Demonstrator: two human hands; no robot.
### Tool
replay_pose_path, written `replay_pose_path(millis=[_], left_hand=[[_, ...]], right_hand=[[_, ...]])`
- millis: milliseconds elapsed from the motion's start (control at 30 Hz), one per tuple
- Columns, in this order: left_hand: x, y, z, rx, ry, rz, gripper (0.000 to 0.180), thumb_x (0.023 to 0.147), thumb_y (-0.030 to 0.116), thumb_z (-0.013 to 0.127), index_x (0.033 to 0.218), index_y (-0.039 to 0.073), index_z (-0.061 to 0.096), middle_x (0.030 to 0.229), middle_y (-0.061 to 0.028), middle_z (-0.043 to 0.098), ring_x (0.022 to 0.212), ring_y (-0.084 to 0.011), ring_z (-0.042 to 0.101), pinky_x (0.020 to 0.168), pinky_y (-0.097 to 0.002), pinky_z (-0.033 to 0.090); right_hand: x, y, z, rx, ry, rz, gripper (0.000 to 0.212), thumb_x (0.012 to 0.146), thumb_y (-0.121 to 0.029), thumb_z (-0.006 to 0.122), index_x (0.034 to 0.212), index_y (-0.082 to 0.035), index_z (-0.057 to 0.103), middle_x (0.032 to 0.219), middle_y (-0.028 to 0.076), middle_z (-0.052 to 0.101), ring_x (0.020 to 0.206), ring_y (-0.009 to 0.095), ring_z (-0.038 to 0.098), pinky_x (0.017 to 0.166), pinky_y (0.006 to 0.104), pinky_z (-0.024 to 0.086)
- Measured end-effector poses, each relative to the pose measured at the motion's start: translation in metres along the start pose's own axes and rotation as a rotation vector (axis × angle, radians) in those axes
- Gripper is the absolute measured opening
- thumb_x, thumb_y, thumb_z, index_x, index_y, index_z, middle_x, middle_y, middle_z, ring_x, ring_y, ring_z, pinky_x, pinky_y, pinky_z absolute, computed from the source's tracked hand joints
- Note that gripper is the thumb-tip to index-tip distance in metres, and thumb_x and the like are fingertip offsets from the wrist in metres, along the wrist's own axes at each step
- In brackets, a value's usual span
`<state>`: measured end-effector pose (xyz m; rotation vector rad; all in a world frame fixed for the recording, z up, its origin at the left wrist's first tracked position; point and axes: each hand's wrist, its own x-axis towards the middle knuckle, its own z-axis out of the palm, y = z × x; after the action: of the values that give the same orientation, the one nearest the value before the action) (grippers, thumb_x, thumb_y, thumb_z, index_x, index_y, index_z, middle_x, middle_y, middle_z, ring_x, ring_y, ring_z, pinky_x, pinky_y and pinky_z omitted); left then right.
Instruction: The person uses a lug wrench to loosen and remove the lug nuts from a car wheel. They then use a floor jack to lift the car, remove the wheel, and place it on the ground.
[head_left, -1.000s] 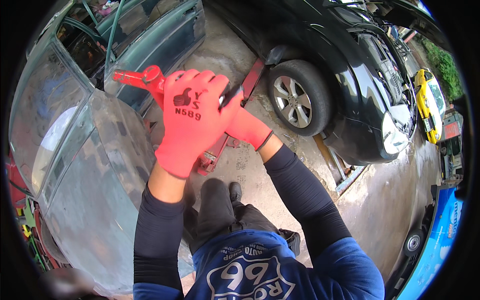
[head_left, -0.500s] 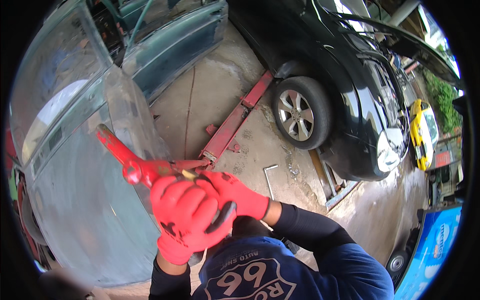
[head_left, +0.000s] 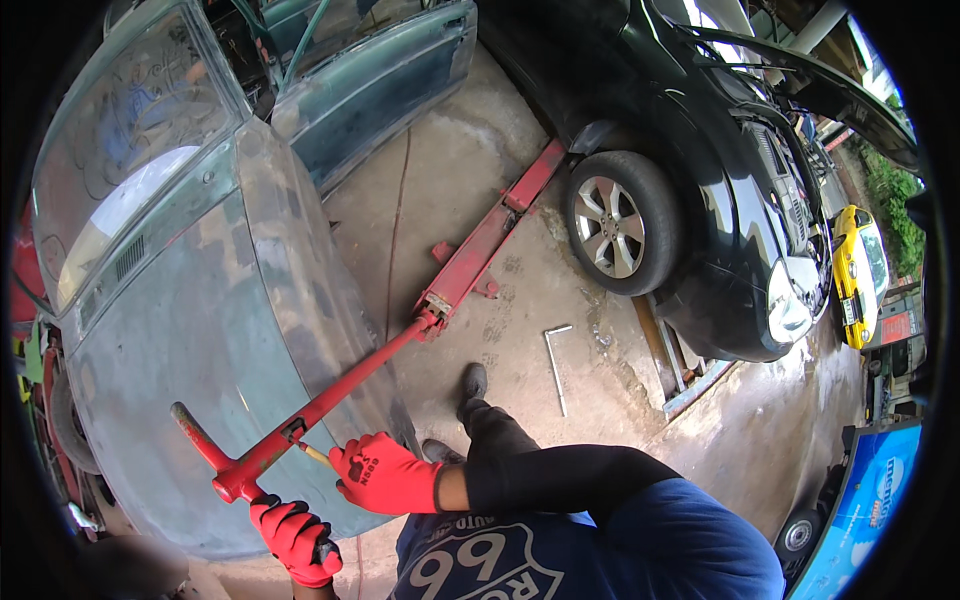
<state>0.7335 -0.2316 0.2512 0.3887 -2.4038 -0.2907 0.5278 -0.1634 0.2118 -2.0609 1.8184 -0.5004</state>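
Note:
In the head view, my left hand (head_left: 292, 540), in a red glove with dark palm, is closed round the near arm of a T-shaped red floor jack handle (head_left: 345, 390). The handle's far crossbar arm sticks up, its paint worn at the tip. My right hand (head_left: 388, 474), also red-gloved, is closed at the end of a thin brass-coloured rod (head_left: 315, 454) that meets a dark slot in the handle's shaft. The handle slopes down to the long red floor jack (head_left: 468, 262), whose far end reaches the black car (head_left: 660, 120) behind its front wheel (head_left: 612, 226).
An old car (head_left: 190, 340) with patchy green-grey paint stands close on the left, its door (head_left: 380, 95) open. An L-shaped wheel wrench (head_left: 556, 370) lies on the concrete floor. A metal ramp frame (head_left: 690, 390) lies near the black car. A hose (head_left: 398, 220) crosses the floor.
My hands were together near the handle's crossbar and are now apart, left on the crossbar, right at the rod. The handle's top has come lower and nearer.

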Motion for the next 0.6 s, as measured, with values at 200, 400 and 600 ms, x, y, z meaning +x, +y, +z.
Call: replay_pose_path(millis=[200, 400, 600], left_hand=[[0.017, 0.008, -0.003, 0.037, -0.039, -0.015, 0.035, 0.089, 0.044, 0.048, 0.078, 0.012, 0.053, 0.080, -0.0042, 0.057, 0.083, -0.0288, 0.059, 0.091, -0.0567, 0.041], [0.113, 0.046, 0.048, 0.046, 0.141, 0.011, 0.027, 0.081, 0.036, 0.057, 0.073, 0.010, 0.053, 0.076, -0.0057, 0.058, 0.079, -0.0295, 0.057, 0.091, -0.0567, 0.041], [0.294, 0.111, 0.156, -0.019, 0.143, 0.231, 0.021, 0.076, 0.023, 0.071, 0.075, 0.007, 0.058, 0.079, -0.0099, 0.060, 0.079, -0.0326, 0.057, 0.092, -0.0510, 0.042]], right_hand=[[-0.002, 0.004, 0.010, -0.106, 0.143, -0.015, 0.027, 0.091, -0.031, 0.058, 0.095, -0.004, 0.052, 0.072, 0.007, 0.055, 0.059, 0.024, 0.057, 0.053, 0.0384, 0.040], [-0.013, 0.064, -0.038, 0.237, 0.350, 0.054, 0.021, 0.091, -0.024, 0.061, 0.093, -0.005, 0.052, 0.073, 0.012, 0.060, 0.061, 0.030, 0.062, 0.057, 0.0434, 0.047], [-0.066, 0.209, -0.133, 0.362, 0.526, 0.052, 0.036, 0.094, -0.023, 0.056, 0.123, -0.002, 0.055, 0.102, 0.021, 0.065, 0.094, 0.038, 0.065, 0.080, 0.0437, 0.053]])
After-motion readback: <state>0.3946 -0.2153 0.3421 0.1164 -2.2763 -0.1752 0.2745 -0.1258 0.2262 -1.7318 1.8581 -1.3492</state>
